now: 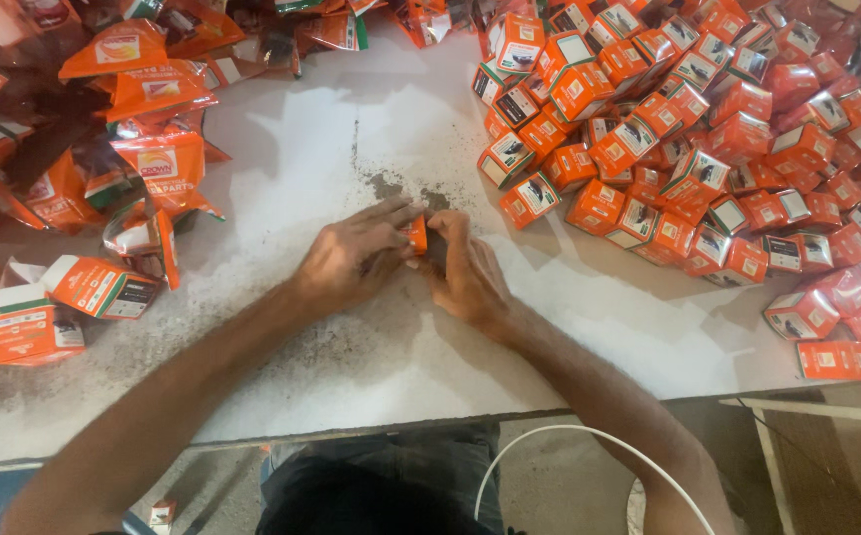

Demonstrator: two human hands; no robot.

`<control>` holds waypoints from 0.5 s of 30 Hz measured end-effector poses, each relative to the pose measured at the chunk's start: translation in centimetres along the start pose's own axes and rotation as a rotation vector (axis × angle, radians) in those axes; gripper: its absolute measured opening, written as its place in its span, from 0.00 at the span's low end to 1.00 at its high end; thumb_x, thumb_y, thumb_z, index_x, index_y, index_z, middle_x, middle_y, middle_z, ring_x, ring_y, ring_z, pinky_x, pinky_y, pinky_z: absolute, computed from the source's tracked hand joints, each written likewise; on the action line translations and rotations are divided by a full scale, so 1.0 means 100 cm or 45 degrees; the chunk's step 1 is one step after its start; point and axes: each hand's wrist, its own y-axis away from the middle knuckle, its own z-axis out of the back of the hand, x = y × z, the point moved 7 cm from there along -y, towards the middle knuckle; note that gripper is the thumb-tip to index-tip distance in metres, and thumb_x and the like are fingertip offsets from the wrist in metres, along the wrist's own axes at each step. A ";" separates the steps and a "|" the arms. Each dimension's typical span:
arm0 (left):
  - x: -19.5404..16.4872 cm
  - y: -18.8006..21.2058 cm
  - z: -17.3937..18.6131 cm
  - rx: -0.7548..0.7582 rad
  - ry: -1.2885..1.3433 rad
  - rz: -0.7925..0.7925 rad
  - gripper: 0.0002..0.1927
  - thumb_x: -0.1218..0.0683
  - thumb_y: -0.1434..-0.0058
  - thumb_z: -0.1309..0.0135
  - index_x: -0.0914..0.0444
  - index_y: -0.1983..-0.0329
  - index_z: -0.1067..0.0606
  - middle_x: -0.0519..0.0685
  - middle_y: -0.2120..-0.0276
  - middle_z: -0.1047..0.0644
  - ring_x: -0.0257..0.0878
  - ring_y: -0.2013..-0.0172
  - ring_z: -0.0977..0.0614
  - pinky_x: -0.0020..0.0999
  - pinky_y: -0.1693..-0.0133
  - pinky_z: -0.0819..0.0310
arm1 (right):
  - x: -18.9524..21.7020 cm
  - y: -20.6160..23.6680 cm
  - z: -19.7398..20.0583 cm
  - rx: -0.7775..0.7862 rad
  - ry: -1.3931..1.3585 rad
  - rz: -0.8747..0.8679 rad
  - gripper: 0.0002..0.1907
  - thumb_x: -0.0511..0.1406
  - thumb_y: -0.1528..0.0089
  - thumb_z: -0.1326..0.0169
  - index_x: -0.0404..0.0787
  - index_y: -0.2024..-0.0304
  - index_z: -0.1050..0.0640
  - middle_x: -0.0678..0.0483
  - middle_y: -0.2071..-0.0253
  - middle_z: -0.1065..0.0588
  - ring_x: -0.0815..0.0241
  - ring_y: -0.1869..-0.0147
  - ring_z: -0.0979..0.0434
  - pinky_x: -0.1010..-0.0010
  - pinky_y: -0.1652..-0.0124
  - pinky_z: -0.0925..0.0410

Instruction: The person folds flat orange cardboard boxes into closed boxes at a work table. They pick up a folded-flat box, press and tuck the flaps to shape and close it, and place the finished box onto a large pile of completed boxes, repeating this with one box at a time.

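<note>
Left hand and right hand both grip one small orange box on desk — box pile to the right

Two hands, the left hand and the right hand, share one small orange box. Too many closed orange boxes to count form one heap. Two opened cartons lie at the left, beside many orange bags.

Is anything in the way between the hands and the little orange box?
Nothing visible: the left hand and right hand both touch the small orange box, pressed between their fingertips on the white table.
</note>
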 end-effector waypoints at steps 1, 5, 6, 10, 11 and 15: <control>-0.003 0.001 0.000 0.012 -0.034 -0.051 0.11 0.60 0.41 0.36 0.67 0.58 0.24 0.62 0.40 0.24 0.59 0.37 0.25 0.46 0.40 0.26 | 0.000 0.000 0.001 0.006 0.023 -0.003 0.30 0.32 0.37 0.36 0.37 0.44 0.43 0.35 0.50 0.24 0.31 0.50 0.20 0.49 0.58 0.27; -0.015 0.002 -0.002 0.074 -0.292 -0.190 0.09 0.62 0.40 0.38 0.66 0.59 0.25 0.61 0.36 0.26 0.59 0.32 0.29 0.46 0.34 0.29 | -0.002 0.001 0.001 0.055 0.017 -0.044 0.32 0.32 0.38 0.36 0.39 0.41 0.43 0.37 0.49 0.24 0.33 0.47 0.21 0.49 0.54 0.28; -0.017 0.002 -0.004 0.108 -0.343 -0.202 0.10 0.62 0.43 0.38 0.65 0.60 0.25 0.62 0.36 0.27 0.59 0.31 0.31 0.50 0.33 0.33 | 0.001 0.001 0.001 0.045 0.015 0.001 0.34 0.31 0.38 0.37 0.37 0.39 0.44 0.35 0.45 0.26 0.31 0.44 0.23 0.49 0.51 0.29; -0.016 0.005 -0.009 0.159 -0.488 -0.262 0.12 0.59 0.45 0.37 0.64 0.60 0.26 0.63 0.34 0.31 0.58 0.28 0.37 0.59 0.29 0.45 | 0.014 -0.004 0.003 0.045 0.050 0.222 0.40 0.29 0.40 0.38 0.33 0.31 0.45 0.31 0.36 0.33 0.30 0.33 0.31 0.48 0.37 0.34; -0.015 0.007 -0.008 0.156 -0.502 -0.269 0.12 0.59 0.44 0.37 0.64 0.60 0.27 0.62 0.33 0.32 0.58 0.27 0.37 0.61 0.28 0.46 | 0.018 -0.006 0.005 0.061 0.065 0.279 0.41 0.28 0.41 0.39 0.33 0.29 0.45 0.32 0.34 0.34 0.30 0.30 0.33 0.48 0.34 0.36; -0.022 0.005 0.015 -0.021 -0.494 -0.254 0.20 0.58 0.39 0.38 0.65 0.46 0.28 0.65 0.30 0.36 0.61 0.29 0.37 0.63 0.30 0.46 | 0.011 -0.024 0.053 -0.312 0.566 0.076 0.39 0.33 0.34 0.36 0.38 0.28 0.43 0.39 0.29 0.37 0.37 0.24 0.38 0.48 0.28 0.41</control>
